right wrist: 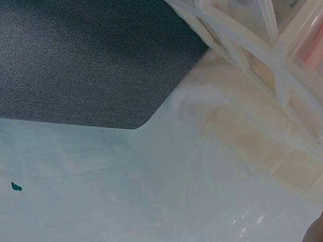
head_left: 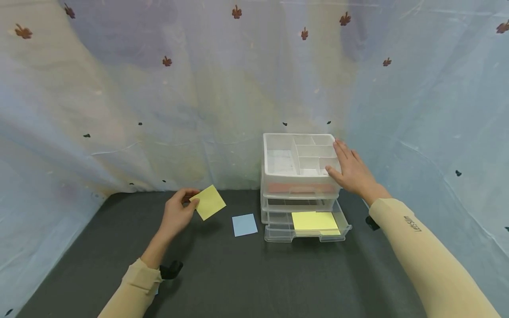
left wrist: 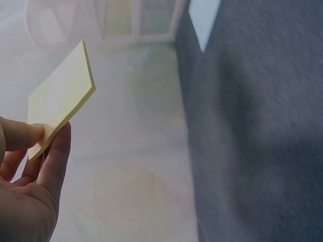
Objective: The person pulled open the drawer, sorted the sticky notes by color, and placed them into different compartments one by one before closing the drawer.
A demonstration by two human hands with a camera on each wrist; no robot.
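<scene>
Right wrist view: only a sliver of the right hand (right wrist: 315, 232)
In the left wrist view, the left hand (left wrist: 31, 199) is cropped and covers part of the yellow pad (left wrist: 60, 96); the blue note (left wrist: 204, 21) and organizer (left wrist: 151, 38) are blurred and cut by the top edge. Something pink (head_left: 282, 188) behind a drawer front (head_left: 301, 191) is too hazy to identify.

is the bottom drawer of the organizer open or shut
Open: the bottom drawer juts forward from the organizer, showing yellow notes inside.
</scene>
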